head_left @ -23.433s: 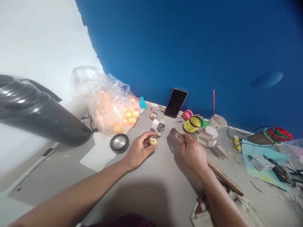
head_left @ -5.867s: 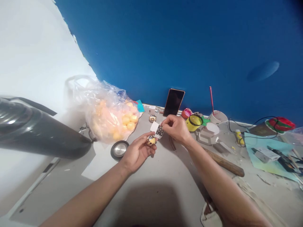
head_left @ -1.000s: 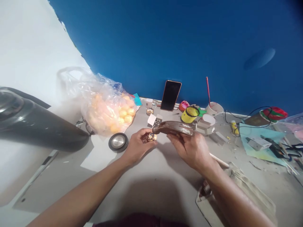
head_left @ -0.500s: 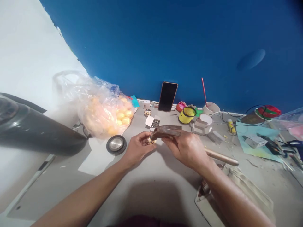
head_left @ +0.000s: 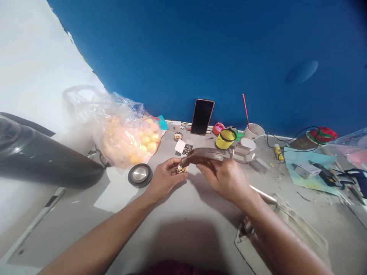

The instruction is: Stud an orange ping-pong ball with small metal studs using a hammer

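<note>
Between the fingertips of my left hand (head_left: 164, 180) is a small yellowish ball (head_left: 183, 169) studded with shiny metal bits, resting low over the table. My right hand (head_left: 229, 180) is wrapped round a claw hammer (head_left: 205, 154), gripping it close to the head. The hammer's face is at the top of the ball; whether it touches cannot be made out. Its handle shows behind my right wrist. Just beyond my hands stands an open white box (head_left: 180, 146) of small shiny metal pieces, and farther back lies another studded ball (head_left: 178, 136).
A clear bag of orange balls (head_left: 129, 133) and a black round lid (head_left: 140, 175) are at left. A phone (head_left: 202, 117) leans on the blue wall. A yellow cup (head_left: 225, 139), a white cup (head_left: 254, 131) and a beige cloth bag (head_left: 298, 229) are at right.
The hammer has tilted slightly in my right hand, its head a bit blurred and its handle now showing less. My left hand keeps its hold on the ball. The view has shifted slightly.
</note>
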{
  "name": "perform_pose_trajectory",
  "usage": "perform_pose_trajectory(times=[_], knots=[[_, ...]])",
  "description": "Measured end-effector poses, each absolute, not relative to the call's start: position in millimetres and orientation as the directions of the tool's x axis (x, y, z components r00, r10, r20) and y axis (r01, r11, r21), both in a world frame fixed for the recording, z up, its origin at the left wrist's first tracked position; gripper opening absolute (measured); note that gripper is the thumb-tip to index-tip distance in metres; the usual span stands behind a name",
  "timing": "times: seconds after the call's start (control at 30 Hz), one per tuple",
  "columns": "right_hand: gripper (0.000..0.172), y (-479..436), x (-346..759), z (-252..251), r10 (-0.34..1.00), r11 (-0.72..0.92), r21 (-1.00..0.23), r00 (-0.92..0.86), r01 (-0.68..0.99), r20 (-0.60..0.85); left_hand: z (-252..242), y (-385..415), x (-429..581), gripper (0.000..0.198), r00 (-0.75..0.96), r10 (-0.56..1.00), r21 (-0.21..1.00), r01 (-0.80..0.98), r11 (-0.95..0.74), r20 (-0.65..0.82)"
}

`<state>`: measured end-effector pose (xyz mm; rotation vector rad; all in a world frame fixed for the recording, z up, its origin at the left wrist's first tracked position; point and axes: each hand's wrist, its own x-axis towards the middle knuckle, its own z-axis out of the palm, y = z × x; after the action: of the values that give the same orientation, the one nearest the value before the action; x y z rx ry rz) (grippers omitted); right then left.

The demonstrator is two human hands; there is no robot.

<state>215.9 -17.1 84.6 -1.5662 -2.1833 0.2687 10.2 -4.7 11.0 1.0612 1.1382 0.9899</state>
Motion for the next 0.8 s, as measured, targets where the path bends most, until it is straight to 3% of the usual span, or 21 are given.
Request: perform_pose_trajectory(times=[0.07, 0.23, 0.3, 0.37, 0.53, 0.67, 0.8], knots=[[0.033, -17, 216, 84, 0.946, 0.319, -0.365, -0.271, 0.875, 0.176, 10, -5, 11, 0.040, 0.153, 0.971, 0.980, -0.042, 0.194, -0.186], [0.034, -19, 215, 86, 0.921, 0.360, -0.396, -0.253, 0.845, 0.298, 10, -4, 11, 0.041, 0.137, 0.972, 0.982, 0.030, 0.186, -0.189], [0.032, -20, 215, 86, 0.934, 0.345, -0.385, -0.275, 0.856, 0.226, 10, -4, 11, 0.038, 0.142, 0.971, 0.982, 0.022, 0.190, -0.191], [0.032, -19, 215, 87, 0.944, 0.327, -0.362, -0.285, 0.873, 0.164, 10, -4, 10, 0.038, 0.153, 0.968, 0.980, -0.007, 0.201, -0.197], [0.033, -18, 217, 85, 0.922, 0.355, -0.430, -0.234, 0.830, 0.309, 9, -4, 10, 0.044, 0.127, 0.963, 0.969, -0.044, 0.244, -0.237], [0.033, -14, 216, 81, 0.964, 0.265, -0.385, -0.233, 0.884, 0.128, 9, -3, 9, 0.041, 0.147, 0.956, 0.951, -0.139, 0.274, -0.254], [0.037, -5, 221, 77, 0.977, 0.137, -0.344, -0.069, 0.929, 0.200, 10, -3, 6, 0.049, 0.268, 0.921, 0.888, -0.288, 0.357, -0.283]])
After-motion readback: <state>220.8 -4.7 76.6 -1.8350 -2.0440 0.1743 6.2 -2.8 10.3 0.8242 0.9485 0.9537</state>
